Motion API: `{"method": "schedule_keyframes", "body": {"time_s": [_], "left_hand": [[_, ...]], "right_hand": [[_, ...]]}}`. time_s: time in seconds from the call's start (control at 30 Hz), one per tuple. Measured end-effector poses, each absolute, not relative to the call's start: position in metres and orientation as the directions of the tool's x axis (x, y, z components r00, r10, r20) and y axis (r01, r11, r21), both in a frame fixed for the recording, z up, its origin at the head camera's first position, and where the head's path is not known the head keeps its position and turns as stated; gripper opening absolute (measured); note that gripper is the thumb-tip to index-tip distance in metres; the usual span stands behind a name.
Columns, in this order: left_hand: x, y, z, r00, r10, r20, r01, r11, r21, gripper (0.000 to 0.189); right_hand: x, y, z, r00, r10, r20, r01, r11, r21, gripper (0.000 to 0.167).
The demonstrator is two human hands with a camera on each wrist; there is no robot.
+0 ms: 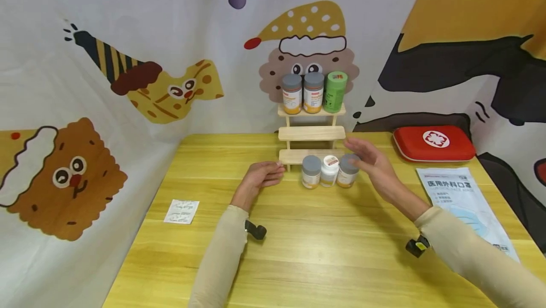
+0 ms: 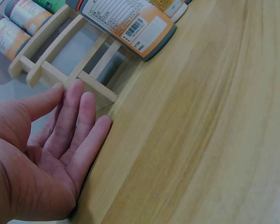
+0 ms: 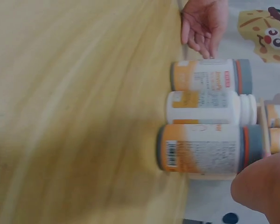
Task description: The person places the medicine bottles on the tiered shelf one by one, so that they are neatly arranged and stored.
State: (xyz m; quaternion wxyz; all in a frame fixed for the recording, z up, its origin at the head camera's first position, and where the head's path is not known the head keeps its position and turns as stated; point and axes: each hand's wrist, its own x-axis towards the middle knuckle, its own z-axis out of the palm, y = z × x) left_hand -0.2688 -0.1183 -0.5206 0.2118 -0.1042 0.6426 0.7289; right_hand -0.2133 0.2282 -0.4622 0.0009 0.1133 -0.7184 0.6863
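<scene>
Three bottles in a row on the wood-grain table [image 1: 324,251], just in front of the three-step wooden stand [image 1: 312,133]: left grey-lidded bottle [image 1: 311,175], white bottle [image 1: 329,174], right grey-lidded bottle [image 1: 346,178]. All upright, close together, labels orange/white on the grey-lidded ones. Right hand [image 1: 379,168] beside the right grey-lidded bottle, open wide, fingers extended, thumb over edge of lid; actual contact can't tell. Left hand [image 1: 262,175] at stand's left side, thumb and index tips pinching end of lowest step, other fingers loosely bent. Top step: two more grey-lidded bottles [image 1: 292,97], green bottle [image 1: 334,92] at right end. Table right: red first-aid case [image 1: 411,144], surgical mask packet [image 1: 443,199] nearer the person. Table left: small printed packet [image 1: 181,211], flat. Cartoon-print cloth [image 1: 136,4] behind.
</scene>
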Motion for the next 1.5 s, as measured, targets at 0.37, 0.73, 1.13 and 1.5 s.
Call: {"method": "schedule_keyframes", "body": {"time_s": [0.37,0.73,1.13,1.5], "left_hand": [[-0.269,-0.119,-0.52,-0.884,0.173,-0.433,-0.451,-0.079,0.889,0.034],[-0.268,-0.119,-0.517,-0.883,0.172,-0.437,-0.455,-0.082,0.887,0.032],[-0.27,-0.117,-0.519,-0.885,0.178,-0.43,-0.447,-0.063,0.893,0.036],[-0.268,-0.119,-0.52,-0.884,0.176,-0.432,-0.45,-0.073,0.89,0.036]], "right_hand": [[-0.209,0.237,-0.488,-0.971,-0.176,0.16,-0.163,0.0,-0.987,0.064],[-0.206,0.245,-0.497,-0.98,-0.171,0.099,-0.133,0.201,-0.971,0.066],[-0.204,0.247,-0.499,-0.975,-0.189,0.12,-0.173,0.292,-0.941,0.058],[-0.205,0.246,-0.495,-0.971,-0.186,0.152,-0.212,0.368,-0.905,0.054]]}}
